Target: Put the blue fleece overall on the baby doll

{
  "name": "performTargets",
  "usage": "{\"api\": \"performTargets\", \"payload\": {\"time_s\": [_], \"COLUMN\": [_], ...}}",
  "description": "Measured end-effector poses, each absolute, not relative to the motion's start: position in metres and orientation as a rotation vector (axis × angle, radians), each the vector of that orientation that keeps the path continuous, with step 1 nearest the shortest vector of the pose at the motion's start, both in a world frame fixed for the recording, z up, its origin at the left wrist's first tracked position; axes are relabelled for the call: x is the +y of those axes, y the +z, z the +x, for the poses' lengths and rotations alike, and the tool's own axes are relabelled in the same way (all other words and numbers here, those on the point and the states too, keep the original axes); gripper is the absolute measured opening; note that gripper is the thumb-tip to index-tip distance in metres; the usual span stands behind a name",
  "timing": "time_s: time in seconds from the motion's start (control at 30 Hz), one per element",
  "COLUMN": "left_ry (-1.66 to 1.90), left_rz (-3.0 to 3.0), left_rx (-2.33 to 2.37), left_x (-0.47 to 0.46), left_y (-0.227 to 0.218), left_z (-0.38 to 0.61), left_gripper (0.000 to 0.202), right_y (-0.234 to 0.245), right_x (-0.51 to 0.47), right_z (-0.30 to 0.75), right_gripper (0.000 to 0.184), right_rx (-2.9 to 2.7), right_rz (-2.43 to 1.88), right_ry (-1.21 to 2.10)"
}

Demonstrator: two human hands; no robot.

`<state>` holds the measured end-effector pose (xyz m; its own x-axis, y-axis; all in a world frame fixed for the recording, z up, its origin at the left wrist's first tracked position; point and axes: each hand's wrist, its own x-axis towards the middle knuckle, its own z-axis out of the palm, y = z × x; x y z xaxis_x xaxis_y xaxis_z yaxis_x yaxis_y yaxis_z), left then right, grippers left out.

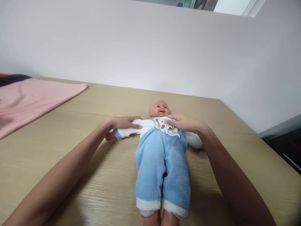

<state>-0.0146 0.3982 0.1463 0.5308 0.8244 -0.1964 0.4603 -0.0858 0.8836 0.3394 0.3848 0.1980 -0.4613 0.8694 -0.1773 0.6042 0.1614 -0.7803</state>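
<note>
A baby doll (151,163) lies on its back on the wooden table, head toward the wall and arms spread. It wears a fleecy blue and white outfit with an animal face (166,128) on the chest. My left hand (125,122) is closed over the white sleeve near the shoulder, thumb on the near side and fingers on the far side. At the opposite shoulder, my right hand (184,123) grips the doll's upper chest, its thumb on the white cloth by the animal face. The doll's feet are cut off by the lower frame edge.
Pink cloth (39,97) lies on the table (105,97) at the left, with a dark item (14,79) behind it. A pale wall (131,50) rises behind the table, with an opening at the top. Past the table's right edge stands something dark (284,141).
</note>
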Motion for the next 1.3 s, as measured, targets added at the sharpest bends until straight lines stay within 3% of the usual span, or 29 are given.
{"api": "performTargets", "payload": {"time_s": [0.23, 0.37, 0.5, 0.6, 0.67, 0.8, 0.93, 1.13, 1.3], "left_ry": [0.473, 0.537, 0.339, 0.074, 0.096, 0.662, 0.963, 0.546, 0.587], "left_rz": [1.844, 1.872, 2.001, 2.178, 2.337, 2.572, 2.649, 2.739, 2.736], "left_rx": [1.216, 1.375, 1.681, 1.847, 1.878, 1.641, 1.094, 1.136, 1.169], "left_x": [0.402, 0.404, 0.403, 0.395, 0.385, 0.358, 0.340, 0.351, 0.356], "left_y": [0.150, 0.149, 0.151, 0.159, 0.167, 0.188, 0.197, 0.175, 0.162], "left_z": [-0.014, -0.013, -0.014, -0.015, -0.012, 0.023, 0.097, 0.181, 0.182], "left_gripper": [0.050, 0.053, 0.064, 0.069, 0.067, 0.046, 0.029, 0.024, 0.022], "right_y": [0.193, 0.202, 0.204, 0.196, 0.187, 0.157, 0.124, 0.101, 0.108], "right_x": [0.391, 0.392, 0.387, 0.372, 0.355, 0.314, 0.285, 0.279, 0.287], "right_z": [0.353, 0.363, 0.373, 0.383, 0.395, 0.436, 0.478, 0.494, 0.486], "right_gripper": [0.048, 0.056, 0.055, 0.045, 0.040, 0.041, 0.059, 0.056, 0.059], "right_rx": [-2.197, -2.273, -2.246, -2.281, -2.245, -2.139, -2.094, -1.904, -1.653], "right_rz": [-1.436, -1.562, -1.541, -1.398, -1.325, -1.390, -1.464, -1.425, -1.225], "right_ry": [1.101, 1.122, 1.151, 0.839, 0.579, 0.363, 0.420, 0.566, 0.552]}}
